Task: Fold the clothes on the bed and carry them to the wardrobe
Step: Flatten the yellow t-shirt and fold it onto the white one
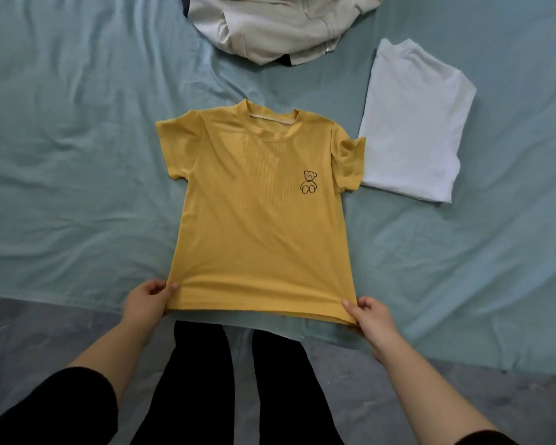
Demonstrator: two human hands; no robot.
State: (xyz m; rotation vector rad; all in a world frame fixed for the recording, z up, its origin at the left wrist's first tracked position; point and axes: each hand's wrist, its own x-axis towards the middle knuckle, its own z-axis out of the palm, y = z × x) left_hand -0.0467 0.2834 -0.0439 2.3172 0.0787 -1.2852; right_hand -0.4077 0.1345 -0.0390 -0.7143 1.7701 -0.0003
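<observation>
Yellow T-shirt point(257, 220) lies face-up at frame centre on the bed point(61, 155) — left hand point(148, 300) and right hand point(371, 316) pinch its hem corners, likely stretching it flat for folding.

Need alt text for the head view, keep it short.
A person's left grip and right grip pinch the hem corners of a yellow ribbed short-sleeved T-shirt lying flat on a pale green bedsheet. A folded white top lies to its right, a crumpled cream garment beyond.
</observation>
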